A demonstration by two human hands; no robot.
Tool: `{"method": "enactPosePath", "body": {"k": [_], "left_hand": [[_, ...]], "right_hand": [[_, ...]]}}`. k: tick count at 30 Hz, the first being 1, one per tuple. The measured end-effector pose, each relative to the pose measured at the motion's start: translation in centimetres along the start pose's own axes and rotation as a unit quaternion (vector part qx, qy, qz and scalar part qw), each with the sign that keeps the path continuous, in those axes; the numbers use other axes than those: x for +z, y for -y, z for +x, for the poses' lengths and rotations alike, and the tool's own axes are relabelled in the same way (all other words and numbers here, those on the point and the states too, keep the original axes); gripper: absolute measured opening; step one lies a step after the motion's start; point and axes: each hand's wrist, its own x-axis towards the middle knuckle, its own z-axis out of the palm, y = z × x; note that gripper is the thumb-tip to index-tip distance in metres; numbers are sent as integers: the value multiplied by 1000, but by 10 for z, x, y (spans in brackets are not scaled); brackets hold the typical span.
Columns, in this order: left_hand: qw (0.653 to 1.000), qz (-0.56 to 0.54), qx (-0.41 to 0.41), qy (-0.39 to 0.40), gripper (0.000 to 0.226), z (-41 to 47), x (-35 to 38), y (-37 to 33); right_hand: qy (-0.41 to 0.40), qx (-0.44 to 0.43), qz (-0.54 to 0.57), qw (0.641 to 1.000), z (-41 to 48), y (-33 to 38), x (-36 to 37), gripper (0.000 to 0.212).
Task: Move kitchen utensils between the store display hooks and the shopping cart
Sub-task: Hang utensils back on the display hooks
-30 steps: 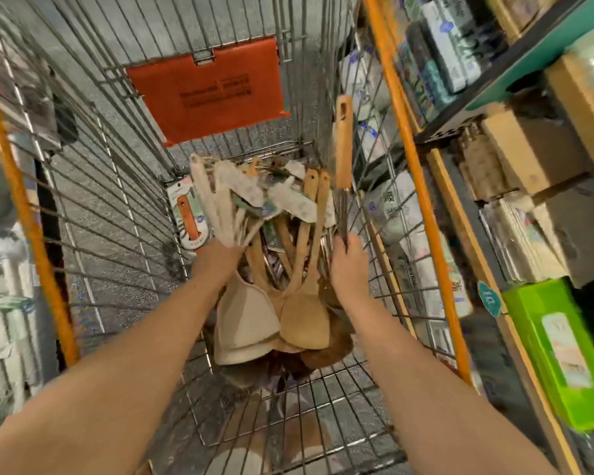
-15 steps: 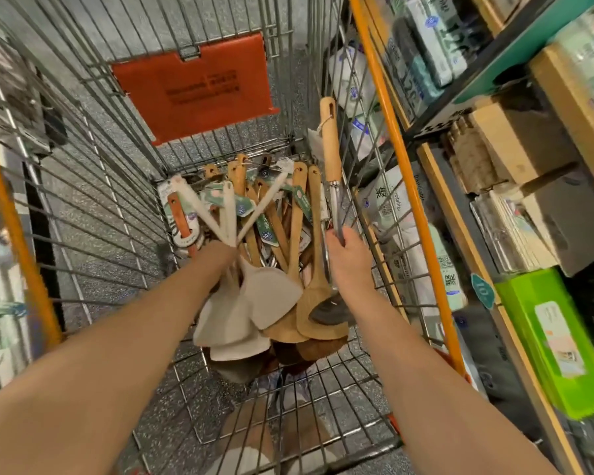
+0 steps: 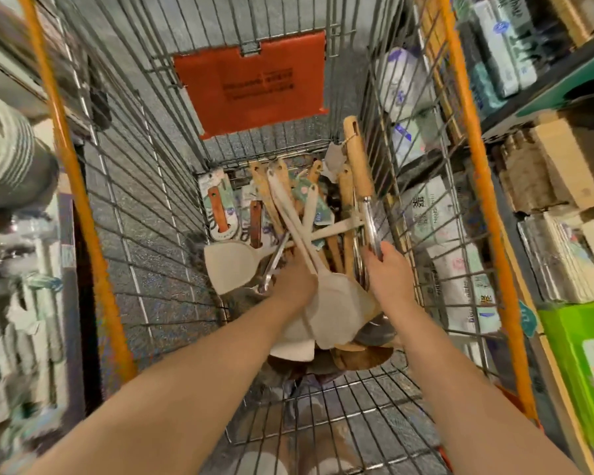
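Note:
Both my arms reach down into a wire shopping cart (image 3: 144, 207) with orange rails. My left hand (image 3: 294, 282) grips a bundle of cream-white spatulas (image 3: 336, 303) by their thin handles, blades pointing toward me. One more cream spatula (image 3: 230, 265) lies flat to its left. My right hand (image 3: 386, 269) holds the metal shaft of a wooden-handled utensil (image 3: 357, 162) that stands upright by the cart's right wall. Wooden spatulas (image 3: 345, 200) and packaged peelers (image 3: 220, 210) lie in the cart's bottom.
An orange plastic flap (image 3: 251, 84) hangs on the cart's far wall. Store shelves with boxed goods (image 3: 546, 173) and a green box (image 3: 583, 368) stand close on the right. Rolled mats and packaged items (image 3: 11, 159) fill the left side.
My left hand has lowered the cream spatulas deeper into the cart and their handles have closed together. One cream spatula now lies flat to the left. My right hand stays on the wooden-handled utensil.

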Motion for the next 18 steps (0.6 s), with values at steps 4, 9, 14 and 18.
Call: {"method": "enactPosePath", "body": {"k": [4, 9, 14, 18], "left_hand": [[999, 27, 20, 32, 62, 6, 8, 5], [978, 100, -4, -182, 31, 19, -28, 24], [985, 136, -29, -101, 30, 34, -46, 45], [978, 191, 1, -84, 28, 29, -44, 51]], "right_hand": [[5, -10, -11, 1000, -5, 3, -1, 28], [-10, 3, 23, 1000, -7, 5, -7, 31], [-22, 25, 52, 998, -8, 2, -8, 33], [-18, 45, 80, 996, -14, 6, -11, 37]]}}
